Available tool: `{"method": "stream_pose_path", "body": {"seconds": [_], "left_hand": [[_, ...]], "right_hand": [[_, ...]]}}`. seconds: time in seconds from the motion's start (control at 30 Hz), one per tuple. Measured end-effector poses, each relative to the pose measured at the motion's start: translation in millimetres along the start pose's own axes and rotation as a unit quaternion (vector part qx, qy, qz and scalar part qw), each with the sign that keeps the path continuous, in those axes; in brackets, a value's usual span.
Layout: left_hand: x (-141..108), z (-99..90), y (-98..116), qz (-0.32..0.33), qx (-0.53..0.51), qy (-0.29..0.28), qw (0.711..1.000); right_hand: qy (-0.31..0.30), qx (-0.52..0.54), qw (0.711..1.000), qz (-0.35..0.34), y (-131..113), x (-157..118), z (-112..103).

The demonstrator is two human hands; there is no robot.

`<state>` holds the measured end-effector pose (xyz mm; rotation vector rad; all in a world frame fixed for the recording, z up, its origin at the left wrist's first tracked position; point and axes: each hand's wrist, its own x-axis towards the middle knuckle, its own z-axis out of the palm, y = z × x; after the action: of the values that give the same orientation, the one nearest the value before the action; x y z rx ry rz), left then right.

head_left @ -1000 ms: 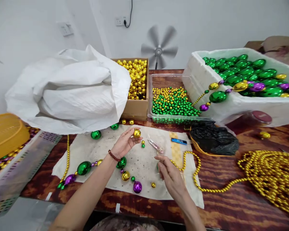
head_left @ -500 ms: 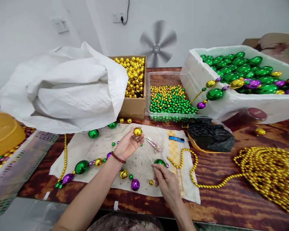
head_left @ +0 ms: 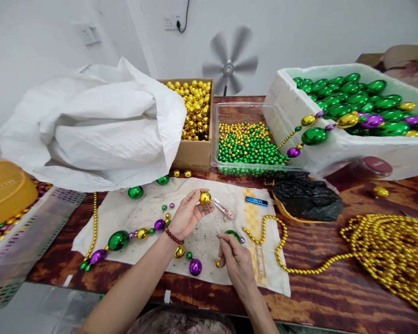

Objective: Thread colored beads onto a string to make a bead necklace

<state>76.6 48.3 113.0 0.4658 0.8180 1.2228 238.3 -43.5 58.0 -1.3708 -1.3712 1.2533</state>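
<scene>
A round gold bead [head_left: 205, 198] is pinched between the fingertips of my left hand [head_left: 188, 214], palm turned up. My right hand [head_left: 235, 257] grips a long thin needle [head_left: 214, 220], whose far tip meets the underside of the gold bead. Behind my right hand a green bead [head_left: 233, 235] is partly hidden. On the white cloth [head_left: 125, 211], left of my hands, runs a strand with a large green bead [head_left: 118, 240] and purple and gold ones. A loose-looking purple bead [head_left: 195, 267] lies between my forearms. Pink-handled snips [head_left: 224, 208] rest just behind the gold bead.
Behind the cloth stand a carton [head_left: 191, 153] of gold beads, a clear tray [head_left: 214, 134] of small beads and a foam box [head_left: 362, 153] of green beads. A black bag [head_left: 306, 197] and piled gold bead strands [head_left: 390, 255] are right; a white sack [head_left: 107, 139] is left.
My left hand has moved right and slightly down with the gold bead. The needle tip, apart from or just below the bead before, now meets it. The view has shifted slightly.
</scene>
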Motion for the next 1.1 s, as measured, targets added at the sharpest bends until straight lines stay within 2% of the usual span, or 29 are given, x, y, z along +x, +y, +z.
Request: {"method": "stream_pose_path", "body": {"seconds": [0.13,0.2,0.27,0.3,0.37,0.43,0.5,0.6,0.67,0.73,0.87,0.9,0.93,0.97,1.03,1.07,1.1], "left_hand": [[-14,5.9,-22,-0.001,0.056,-0.013,0.998],[-17,4.0,-29,-0.009,0.143,-0.038,0.989],[-12,-4.7,-26,0.033,0.276,-0.04,0.96],[-7,-11.6,-20,0.074,0.349,-0.02,0.934],[6,-28.8,-4,0.163,0.485,0.049,0.858],[19,-45.6,11,0.188,0.594,0.084,0.778],[25,-56.1,16,0.17,0.679,0.043,0.713],[24,-55.9,5,0.137,0.757,-0.051,0.637],[21,-48.8,-9,0.122,0.786,-0.076,0.601],[20,-41.7,-19,0.111,0.801,-0.079,0.582],[27,-38.2,-21,0.098,0.802,-0.07,0.585],[28,-39.3,-18,0.098,0.788,-0.061,0.604],[29,-40.8,-15,0.093,0.756,-0.047,0.647],[29,-42.1,-11,0.081,0.697,-0.031,0.711],[27,-43.8,-3,0.036,0.501,-0.005,0.865],[24,-43.8,1,0.01,0.384,-0.003,0.923],[20,-43.1,4,-0.012,0.283,-0.01,0.959]], "right_hand": [[0.013,0.012,1.0,0.002,-1,7,5],[0.038,0.017,0.999,-0.009,0,10,3],[0.069,0.032,0.997,-0.012,1,12,-2],[0.081,0.042,0.996,-0.008,2,12,-6],[0.093,0.061,0.994,0.003,5,11,-13],[0.09,0.07,0.993,0.009,7,9,-18],[0.079,0.071,0.994,0.007,9,7,-18],[0.056,0.07,0.996,0.001,9,5,-15],[0.044,0.066,0.997,-0.003,9,5,-13],[0.037,0.062,0.997,-0.009,9,4,-12],[0.037,0.076,0.996,0.009,13,0,-13],[0.038,0.082,0.996,0.019,14,-1,-12],[0.039,0.087,0.995,0.027,16,-3,-12],[0.04,0.09,0.995,0.03,17,-4,-11],[0.044,0.088,0.995,0.019,18,-5,-10],[0.046,0.085,0.995,0.007,18,-5,-9],[0.048,0.082,0.995,-0.006,17,-5,-8]]}}
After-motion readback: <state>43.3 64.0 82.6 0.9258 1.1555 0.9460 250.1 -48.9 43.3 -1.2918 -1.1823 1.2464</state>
